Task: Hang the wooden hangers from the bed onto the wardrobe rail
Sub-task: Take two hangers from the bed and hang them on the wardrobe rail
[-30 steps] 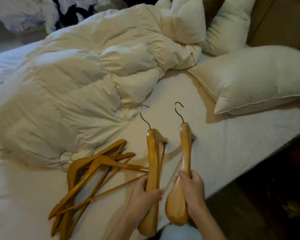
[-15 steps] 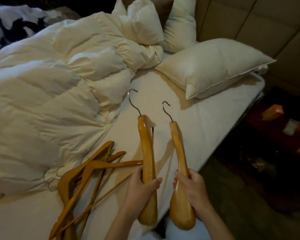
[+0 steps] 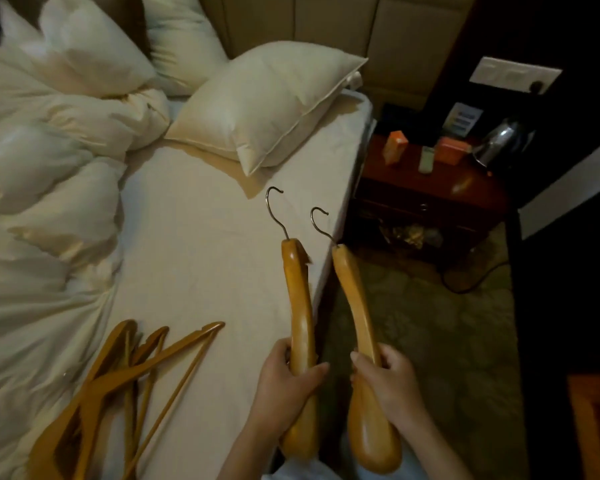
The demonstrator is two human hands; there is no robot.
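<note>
My left hand (image 3: 284,386) grips a thick wooden hanger (image 3: 297,296) by its lower arm, metal hook pointing away from me. In my right hand (image 3: 390,386) is a second wooden hanger (image 3: 352,289), held the same way, hook up. Both hangers hover over the right edge of the bed (image 3: 201,244). A pile of several more wooden hangers (image 3: 118,382) lies on the sheet at the lower left. No wardrobe rail is in view.
A rumpled white duvet (image 3: 49,188) covers the bed's left side, with pillows (image 3: 271,102) at the head. Right of the bed stands a dark wooden nightstand (image 3: 426,199) holding small boxes and a kettle (image 3: 503,140). Patterned carpet (image 3: 440,341) lies beside the bed.
The view has swung right, bringing the nightstand and carpet into sight. Both hands with their hangers have shifted from over the sheet to the bed's right edge.
</note>
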